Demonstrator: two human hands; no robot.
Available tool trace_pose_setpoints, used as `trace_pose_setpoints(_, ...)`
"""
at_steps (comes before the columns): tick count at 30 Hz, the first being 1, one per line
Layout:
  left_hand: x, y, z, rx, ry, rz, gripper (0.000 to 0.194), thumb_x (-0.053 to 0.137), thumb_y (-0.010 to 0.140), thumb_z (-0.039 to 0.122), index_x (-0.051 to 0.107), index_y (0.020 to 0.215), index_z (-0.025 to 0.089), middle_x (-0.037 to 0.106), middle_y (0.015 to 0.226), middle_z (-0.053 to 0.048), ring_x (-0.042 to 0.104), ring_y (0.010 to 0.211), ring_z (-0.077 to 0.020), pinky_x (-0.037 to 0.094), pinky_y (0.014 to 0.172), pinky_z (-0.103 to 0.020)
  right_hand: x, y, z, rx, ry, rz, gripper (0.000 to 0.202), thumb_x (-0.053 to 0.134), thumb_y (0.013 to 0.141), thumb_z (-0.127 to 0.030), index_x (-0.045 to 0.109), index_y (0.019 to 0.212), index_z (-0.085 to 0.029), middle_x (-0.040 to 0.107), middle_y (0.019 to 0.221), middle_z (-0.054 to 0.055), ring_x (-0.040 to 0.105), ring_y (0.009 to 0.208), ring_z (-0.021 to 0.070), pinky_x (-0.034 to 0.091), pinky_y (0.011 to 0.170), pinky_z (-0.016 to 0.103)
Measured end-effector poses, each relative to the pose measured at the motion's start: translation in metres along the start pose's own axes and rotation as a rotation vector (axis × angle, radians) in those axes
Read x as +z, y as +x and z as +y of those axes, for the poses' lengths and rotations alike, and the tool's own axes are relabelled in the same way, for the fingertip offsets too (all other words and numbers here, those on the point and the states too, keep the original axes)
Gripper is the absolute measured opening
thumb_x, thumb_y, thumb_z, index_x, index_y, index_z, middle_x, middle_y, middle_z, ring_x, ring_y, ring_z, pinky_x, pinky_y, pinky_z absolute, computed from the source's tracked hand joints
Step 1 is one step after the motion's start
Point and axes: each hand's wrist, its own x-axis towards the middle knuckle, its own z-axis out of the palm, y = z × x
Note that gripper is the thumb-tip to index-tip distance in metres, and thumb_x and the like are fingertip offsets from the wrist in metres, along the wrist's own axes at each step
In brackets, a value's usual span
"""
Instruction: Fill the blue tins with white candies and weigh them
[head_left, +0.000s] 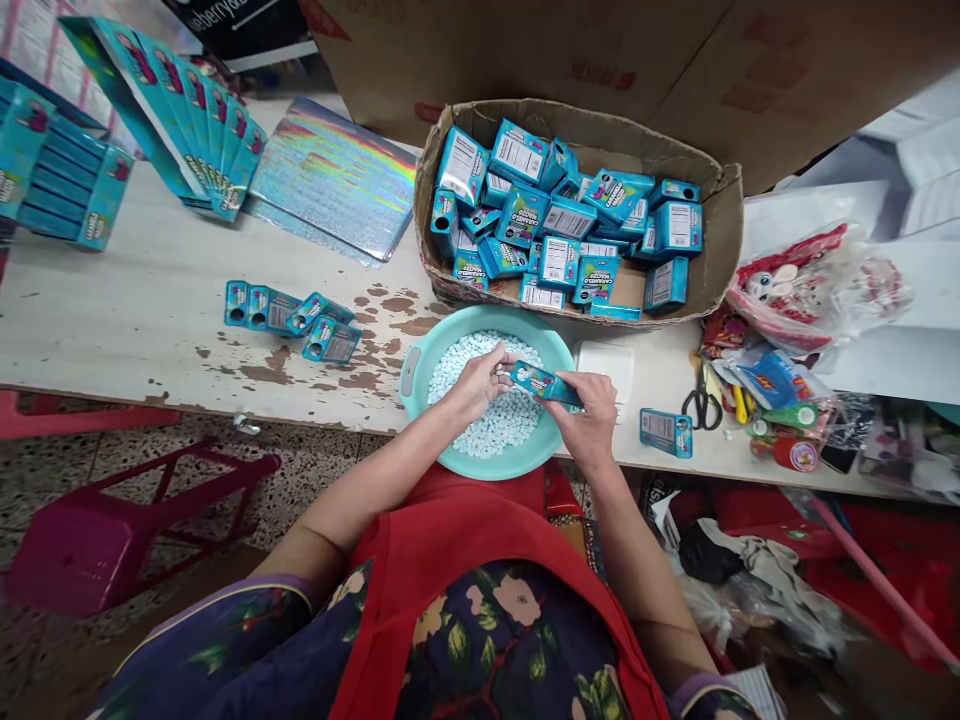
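A small blue candy box [551, 385] is gripped in my right hand [592, 415], tilted over a mint-green bowl [411, 370]. White candies [487, 435] fill much of the bowl. My left hand [480, 382] has its fingers drawn together at the box's left end, where a round hole shows. Whatever sits between those fingertips is too small to tell. Behind the bowl stands a cut-down cardboard box [731, 215] holding many similar blue candy boxes [559, 260]. Several more small boxes [281, 310] lie on the table to the left.
Right of the bowl are a white container [619, 370], a flat blue box [666, 432], black scissors [703, 405] and bagged sweets [817, 290]. Silvery holographic sheets [337, 170] and blue cartons [180, 120] lie at the back left. A magenta stool [90, 550] stands below the table.
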Motion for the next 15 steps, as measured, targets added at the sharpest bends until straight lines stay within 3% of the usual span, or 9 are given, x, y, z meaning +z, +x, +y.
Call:
trace_pose_setpoints(2,-0.008,0.001,0.000,0.048,0.141,-0.007,0.037,0.053,0.088,0.046,0.069,0.086,0.012,0.063,0.084,-0.008,0.057,0.063,-0.0110,0.046,0.058,-0.023,0.000,-0.002,0.002,0.047,0.066,0.004,0.026,0.072,0.076,-0.027,0.068,0.102,-0.026,0.069,0.094,0.003,0.058,0.091,0.0226,0.043,0.083,0.039)
trace_pose_setpoints(4,-0.018,-0.001,0.002,0.177,0.440,-0.003,0.032,0.052,0.088,0.039,0.068,0.096,0.014,0.066,0.102,-0.012,0.063,0.087,-0.0194,0.051,0.076,-0.032,0.000,-0.004,0.006,0.153,0.179,0.032,0.028,0.075,0.074,-0.031,0.068,0.101,-0.025,0.068,0.094,0.003,0.059,0.091,0.0221,0.046,0.082,0.039)
trace_pose_setpoints(6,-0.026,-0.007,0.007,0.378,0.820,0.020,0.037,0.060,0.082,0.030,0.063,0.115,0.016,0.058,0.128,-0.014,0.052,0.119,-0.0289,0.042,0.100,-0.044,0.003,-0.006,0.008,0.270,0.282,0.075,0.034,0.077,0.071,-0.035,0.067,0.101,-0.023,0.066,0.094,0.003,0.060,0.090,0.0216,0.048,0.082,0.038)
trace_pose_setpoints(8,-0.030,-0.016,0.014,0.586,1.126,-0.033,0.061,0.065,0.076,0.024,0.049,0.135,0.021,0.043,0.146,-0.012,0.035,0.136,-0.0312,0.030,0.111,-0.050,0.013,-0.009,0.005,0.312,0.327,0.090,0.037,0.079,0.069,-0.037,0.068,0.100,-0.023,0.066,0.094,0.003,0.061,0.091,0.0217,0.049,0.084,0.039)
trace_pose_setpoints(10,-0.031,-0.028,0.022,0.745,1.304,-0.203,0.064,0.063,0.079,0.022,0.042,0.139,0.025,0.044,0.146,-0.010,0.038,0.134,-0.0280,0.031,0.111,-0.048,0.025,-0.010,-0.005,0.270,0.374,0.042,0.035,0.079,0.069,-0.038,0.068,0.098,-0.023,0.066,0.094,0.003,0.061,0.093,0.0216,0.049,0.086,0.039)
trace_pose_setpoints(12,-0.031,-0.040,0.031,0.874,1.396,-0.336,0.049,0.058,0.084,0.022,0.048,0.132,0.026,0.057,0.132,-0.008,0.051,0.122,-0.0247,0.041,0.103,-0.043,0.033,-0.011,-0.015,0.209,0.459,-0.027,0.034,0.075,0.074,-0.038,0.066,0.103,-0.023,0.066,0.100,0.004,0.062,0.097,0.0213,0.050,0.090,0.039)
trace_pose_setpoints(13,-0.033,-0.046,0.036,0.933,1.421,-0.317,0.042,0.058,0.086,0.024,0.052,0.127,0.025,0.062,0.124,-0.007,0.055,0.115,-0.0239,0.044,0.099,-0.041,0.034,-0.012,-0.018,0.191,0.493,-0.036,0.037,0.073,0.076,-0.038,0.063,0.108,-0.023,0.065,0.107,0.006,0.061,0.102,0.0216,0.049,0.092,0.040)
trace_pose_setpoints(15,-0.044,-0.052,0.047,1.038,1.422,-0.098,0.038,0.061,0.085,0.029,0.054,0.122,0.022,0.066,0.113,-0.008,0.059,0.107,-0.0240,0.047,0.094,-0.040,0.026,-0.015,-0.013,0.209,0.457,0.049,0.049,0.069,0.079,-0.040,0.054,0.123,-0.025,0.058,0.125,0.008,0.056,0.117,0.0230,0.047,0.098,0.042)
